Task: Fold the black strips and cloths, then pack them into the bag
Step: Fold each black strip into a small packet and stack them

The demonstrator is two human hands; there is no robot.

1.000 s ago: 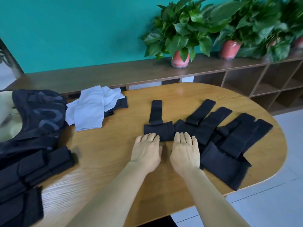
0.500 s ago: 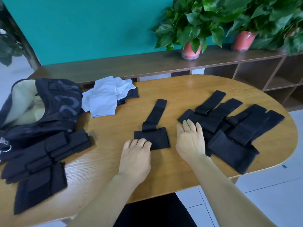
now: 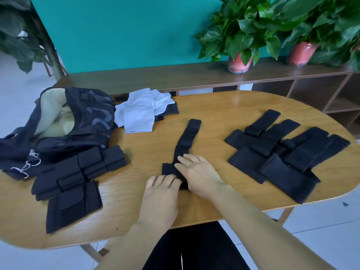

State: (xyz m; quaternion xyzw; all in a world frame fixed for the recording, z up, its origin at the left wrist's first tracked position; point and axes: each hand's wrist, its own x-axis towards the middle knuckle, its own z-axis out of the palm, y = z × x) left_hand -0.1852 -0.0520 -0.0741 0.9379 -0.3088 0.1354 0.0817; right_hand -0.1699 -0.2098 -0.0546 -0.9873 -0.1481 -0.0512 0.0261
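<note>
One black strip [image 3: 188, 136] with a wider pad at its near end lies alone in the middle of the wooden table [image 3: 214, 114]. My right hand [image 3: 198, 173] lies flat across that pad. My left hand [image 3: 160, 189] touches the pad's near edge with straight fingers. A pile of unfolded black strips [image 3: 280, 152] is spread on the right. Folded black pieces [image 3: 76, 174] are stacked on the left, in front of the open black bag [image 3: 78, 117] with its pale lining.
Light blue cloths [image 3: 142, 110] lie behind the strip, near the bag, over a small black piece. A low wooden shelf [image 3: 194, 78] with two potted plants [image 3: 239, 61] runs behind the table. Metal clips hang from the bag's left side.
The single strip has been pulled away from the right pile toward the table's middle. My right hand left the pile and now lies on the strip's pad; my left hand stays at its near edge.
</note>
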